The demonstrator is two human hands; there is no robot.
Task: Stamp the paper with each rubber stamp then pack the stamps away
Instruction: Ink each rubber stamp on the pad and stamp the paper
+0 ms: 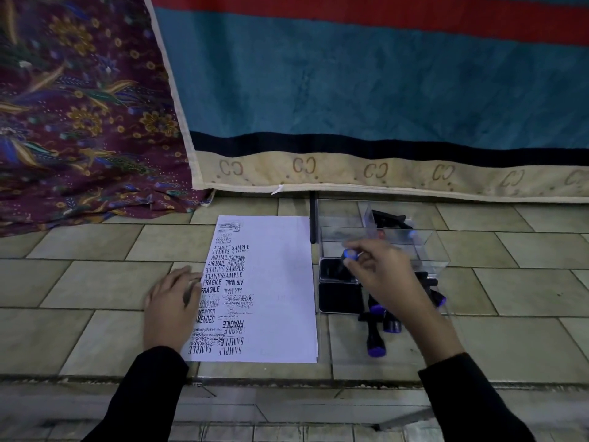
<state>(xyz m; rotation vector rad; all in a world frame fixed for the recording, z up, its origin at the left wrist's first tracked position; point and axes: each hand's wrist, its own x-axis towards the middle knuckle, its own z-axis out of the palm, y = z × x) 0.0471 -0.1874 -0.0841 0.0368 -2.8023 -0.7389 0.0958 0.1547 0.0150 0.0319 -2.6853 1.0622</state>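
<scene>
Several loose stamps lay on floor by right forearm | right grip pinched blue-capped stamp over black ink pad | left grip flat on paper edge, holding nothing | risk: forearm could scatter stamps.

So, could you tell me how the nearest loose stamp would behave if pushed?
The stamp lies on its side; its crosswise base probably stops rolling, so it likely slides on the tiles. Small, plastic-looking: probably light and stiff.

Paper, ink pad and stamps on the floor.
The paper lies left of the ink pad; a box stands behind the pad, and loose stamps lie before it.
</scene>
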